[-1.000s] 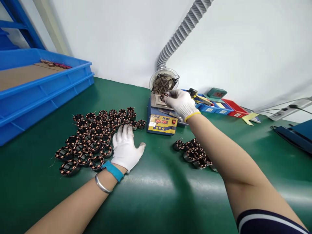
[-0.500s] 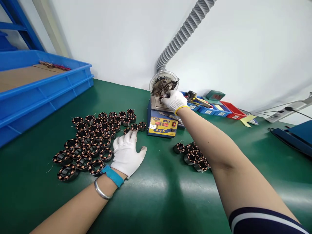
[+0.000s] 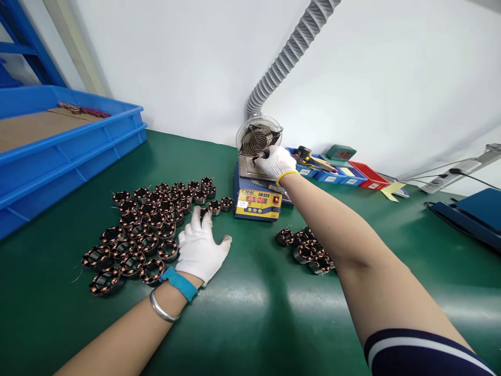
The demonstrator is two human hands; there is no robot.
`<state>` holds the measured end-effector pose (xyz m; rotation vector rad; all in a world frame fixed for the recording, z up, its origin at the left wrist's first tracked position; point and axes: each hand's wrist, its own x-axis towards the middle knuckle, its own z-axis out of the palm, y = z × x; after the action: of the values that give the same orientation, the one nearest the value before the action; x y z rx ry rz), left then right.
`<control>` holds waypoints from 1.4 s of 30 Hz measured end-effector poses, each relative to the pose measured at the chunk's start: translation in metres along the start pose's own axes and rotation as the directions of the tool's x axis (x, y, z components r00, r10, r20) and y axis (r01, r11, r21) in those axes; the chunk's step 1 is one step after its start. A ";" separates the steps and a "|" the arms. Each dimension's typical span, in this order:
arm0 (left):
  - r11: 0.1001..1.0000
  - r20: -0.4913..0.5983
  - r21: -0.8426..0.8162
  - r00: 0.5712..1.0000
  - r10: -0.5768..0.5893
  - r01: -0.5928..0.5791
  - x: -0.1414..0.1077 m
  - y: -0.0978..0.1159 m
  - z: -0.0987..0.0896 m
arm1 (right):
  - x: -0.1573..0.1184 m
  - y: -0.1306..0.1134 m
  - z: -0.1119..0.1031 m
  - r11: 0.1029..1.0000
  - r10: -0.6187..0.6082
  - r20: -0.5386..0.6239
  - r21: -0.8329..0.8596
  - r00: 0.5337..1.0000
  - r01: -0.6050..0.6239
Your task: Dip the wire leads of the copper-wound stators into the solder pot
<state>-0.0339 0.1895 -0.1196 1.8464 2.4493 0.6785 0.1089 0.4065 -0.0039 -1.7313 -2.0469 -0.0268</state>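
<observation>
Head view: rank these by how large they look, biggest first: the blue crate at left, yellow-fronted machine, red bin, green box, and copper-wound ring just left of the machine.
1. Blue crate, even cut off by the frame edge
2. Yellow-fronted machine
3. Red bin
4. Green box
5. Copper-wound ring

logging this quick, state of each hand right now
Left hand: open, beside the wound rings.
Right hand: closed, holding one ring at the machine.

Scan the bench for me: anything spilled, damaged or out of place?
Nothing looks spilled or damaged; the visible wound stators at left stand upright. The yellow paper beside the red bin looks slightly odd, lying askew.
</observation>
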 end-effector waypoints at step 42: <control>0.974 0.332 -0.005 0.919 0.214 -0.225 -0.006 0.004 -0.019 | -0.233 -0.001 0.019 0.954 -0.181 0.434 0.297 0.883 0.050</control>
<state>-0.0326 0.1783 -0.1027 2.0705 2.0763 0.2963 0.1260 0.1952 -0.1021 -1.5359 -2.3406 0.6627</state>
